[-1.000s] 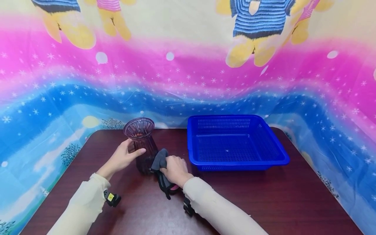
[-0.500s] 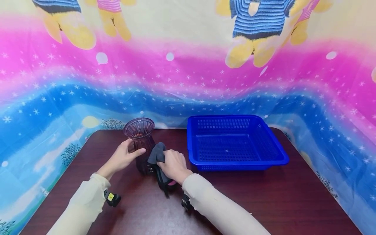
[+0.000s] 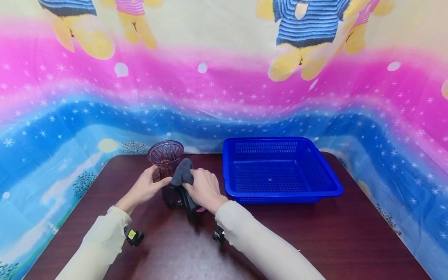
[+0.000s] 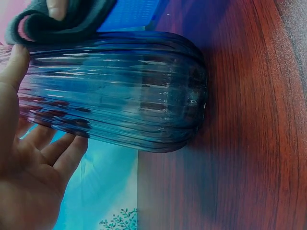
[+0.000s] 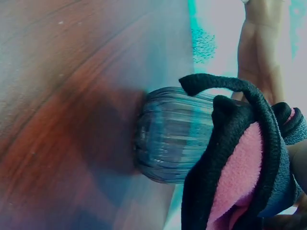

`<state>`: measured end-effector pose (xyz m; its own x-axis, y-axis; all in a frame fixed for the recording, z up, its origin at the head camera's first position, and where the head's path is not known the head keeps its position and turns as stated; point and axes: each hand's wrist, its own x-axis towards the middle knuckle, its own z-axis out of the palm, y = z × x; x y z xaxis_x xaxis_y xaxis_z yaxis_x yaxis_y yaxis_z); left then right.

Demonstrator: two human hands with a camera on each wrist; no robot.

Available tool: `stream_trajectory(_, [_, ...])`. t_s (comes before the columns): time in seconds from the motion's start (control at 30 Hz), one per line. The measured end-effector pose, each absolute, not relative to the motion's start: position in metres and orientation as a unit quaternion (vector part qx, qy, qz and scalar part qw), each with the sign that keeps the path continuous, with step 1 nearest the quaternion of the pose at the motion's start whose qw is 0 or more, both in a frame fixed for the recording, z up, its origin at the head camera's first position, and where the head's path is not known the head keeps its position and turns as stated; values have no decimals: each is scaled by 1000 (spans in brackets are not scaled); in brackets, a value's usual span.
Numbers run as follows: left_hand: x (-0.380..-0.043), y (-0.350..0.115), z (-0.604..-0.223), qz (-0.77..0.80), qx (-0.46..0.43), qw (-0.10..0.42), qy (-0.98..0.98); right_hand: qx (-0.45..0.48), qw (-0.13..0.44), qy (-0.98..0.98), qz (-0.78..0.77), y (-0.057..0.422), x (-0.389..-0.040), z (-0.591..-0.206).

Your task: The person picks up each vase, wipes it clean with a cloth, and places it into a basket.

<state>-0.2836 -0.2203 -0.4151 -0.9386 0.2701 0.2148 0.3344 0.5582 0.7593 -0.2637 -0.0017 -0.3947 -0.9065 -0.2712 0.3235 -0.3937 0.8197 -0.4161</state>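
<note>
A ribbed, purple-tinted glass vase [image 3: 166, 152] with a flared rim stands upright on the table. My left hand [image 3: 145, 188] grips its left side below the neck, thumb in front and fingers behind; in the left wrist view those fingers [image 4: 69, 155] curve round the glass. My right hand [image 3: 205, 190] holds a bunched cleaning cloth [image 3: 183, 173], dark grey with black edging, against the vase's right side just under the flare. The cloth's pink face [image 5: 240, 165] and a black hanging loop show in the right wrist view. The cloth covers part of the vase's body.
To the right a blue plastic basket [image 3: 283, 197] with mesh walls sits toward the back of the dark red wood table [image 3: 336, 237]. A printed cloth backdrop [image 3: 224, 97] hangs close behind the table's far edge and along both sides.
My right hand has slid the cloth up the vase's right side, from low on the body to near the neck. The left hand and the vase have stayed in place.
</note>
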Motion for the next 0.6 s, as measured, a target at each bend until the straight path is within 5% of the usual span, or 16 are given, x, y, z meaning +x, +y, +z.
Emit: stream_trajectory(0.6, [-283,-221,-414,-432,-171,35,-885,179,142,-942,245,-3,-262,-395])
